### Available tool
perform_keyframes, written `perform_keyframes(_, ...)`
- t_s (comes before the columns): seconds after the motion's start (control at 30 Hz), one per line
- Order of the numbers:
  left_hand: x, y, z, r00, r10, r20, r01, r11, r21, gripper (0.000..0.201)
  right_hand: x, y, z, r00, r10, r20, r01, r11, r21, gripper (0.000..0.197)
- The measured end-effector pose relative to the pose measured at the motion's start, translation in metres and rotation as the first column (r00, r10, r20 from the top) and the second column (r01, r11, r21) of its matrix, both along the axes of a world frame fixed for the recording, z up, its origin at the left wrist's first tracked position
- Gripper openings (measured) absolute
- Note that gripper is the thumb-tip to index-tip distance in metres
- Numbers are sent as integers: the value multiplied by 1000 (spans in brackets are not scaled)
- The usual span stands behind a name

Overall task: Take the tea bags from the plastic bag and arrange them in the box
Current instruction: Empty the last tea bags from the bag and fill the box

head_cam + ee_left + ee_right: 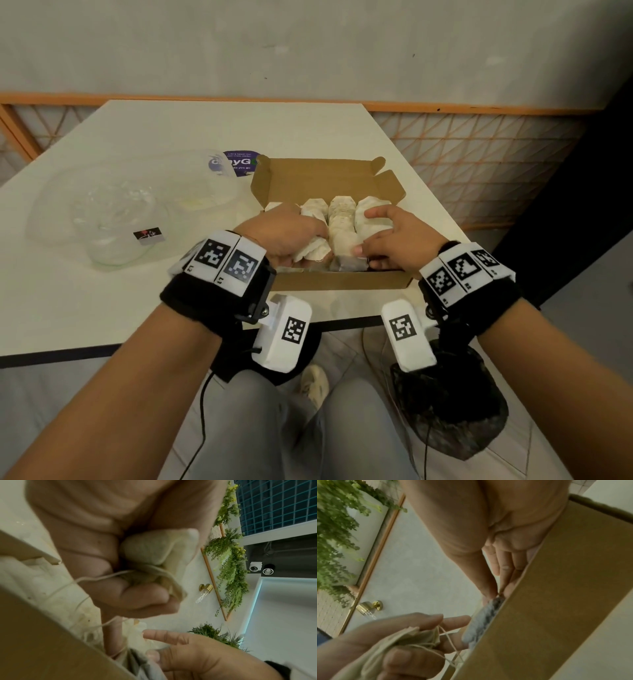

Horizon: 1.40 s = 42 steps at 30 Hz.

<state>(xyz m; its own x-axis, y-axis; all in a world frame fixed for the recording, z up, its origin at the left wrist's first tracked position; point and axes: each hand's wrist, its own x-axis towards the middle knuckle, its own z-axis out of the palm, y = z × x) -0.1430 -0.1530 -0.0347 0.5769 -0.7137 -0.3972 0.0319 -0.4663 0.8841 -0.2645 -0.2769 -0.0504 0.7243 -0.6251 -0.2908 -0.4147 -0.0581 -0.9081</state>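
Note:
An open cardboard box (342,281) sits near the table's front edge, with rows of pale tea bags (342,212) in it. My left hand (310,238) is in the box's left half, its fingers curled round a bundle of tea bags (154,550) with loose strings. My right hand (364,251) is at the front right. Its index finger lies stretched over the right row, while thumb and fingers pinch a grey tea bag (486,616) against the box's front wall (556,588). The clear plastic bag (113,219) lies crumpled on the left of the table.
A purple round label (239,162) lies behind the box's left flap. The box lid (325,178) stands open at the back. The table's right edge (428,192) runs close beside the box. A dark bag (452,404) sits on the floor below my right wrist.

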Motion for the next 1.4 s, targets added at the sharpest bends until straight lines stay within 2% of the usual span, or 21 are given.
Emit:
perform_keyframes(0.1,-5,-4,1,997,-71,9,70,996,57,40,2,2,-5,999,19,-39,-24,992,-126,68)
perform_keyframes(0.17,-5,-7,2,998,-62,12,61,997,54,29,3,1,-10,994,26,-105,-56,954,-294,70)
perform_keyframes(0.23,-2,-7,3,998,-36,56,33,998,46,16,2,1,-13,989,27,-147,-83,916,-392,68)
perform_keyframes(0.3,7,-3,1,994,21,105,-22,1000,3,13,-1,2,-12,990,33,-139,-94,884,-458,62)
perform_keyframes(0.4,21,6,-4,981,156,115,-138,980,-145,8,-11,9,-7,998,55,-8,-49,799,-599,36)
perform_keyframes(0.43,23,8,-6,981,187,60,-170,961,-220,8,-15,12,-7,996,90,19,-58,773,-631,25)
perform_keyframes(0.5,21,11,-7,951,232,-204,-292,890,-351,9,-21,19,-11,980,196,-27,-165,741,-651,10)
perform_keyframes(0.57,21,11,-7,837,182,-516,-420,819,-391,9,-25,24,-19,955,278,-101,-273,701,-659,16)
perform_keyframes(0.6,22,9,-8,762,129,-634,-461,796,-392,13,-24,25,-20,958,277,-80,-259,704,-661,19)
perform_keyframes(0.67,23,5,-9,644,29,-765,-511,760,-402,22,-18,25,-12,973,214,83,-120,784,-609,19)
perform_keyframes(0.7,24,2,-12,607,-3,-795,-528,745,-407,24,-13,25,-7,969,179,172,-59,840,-540,18)
perform_keyframes(0.8,21,1,-14,559,-90,-825,-541,714,-444,23,9,31,7,952,162,261,-72,944,-321,30)
perform_keyframes(0.9,12,2,-16,600,-145,-787,-474,727,-496,44,31,41,4,957,139,253,-80,970,-231,47)
perform_keyframes(0.93,10,1,-16,625,-170,-762,-437,733,-521,47,37,42,1,956,118,268,-51,968,-245,43)
perform_keyframes(1.0,7,1,-18,662,-207,-721,-389,728,-565,52,43,41,-2,944,72,321,8,971,-240,23)
perform_keyframes(1.07,11,1,-23,673,-219,-707,-385,712,-587,35,44,36,-4,913,5,407,35,995,-90,8)
perform_keyframes(1.13,15,1,-28,685,-207,-698,-399,695,-598,26,43,31,-7,862,-93,498,56,994,90,9)
perform_keyframes(1.2,17,-1,-32,707,-170,-686,-410,693,-594,24,41,29,-11,826,-150,543,80,985,151,9)
perform_keyframes(1.3,17,-4,-36,750,-127,-649,-405,687,-604,11,39,28,-18,799,-154,582,54,981,184,9)
perform_keyframes(1.4,20,-5,-40,742,-85,-665,-462,653,-600,19,38,26,-18,749,-189,636,2,959,283,12)
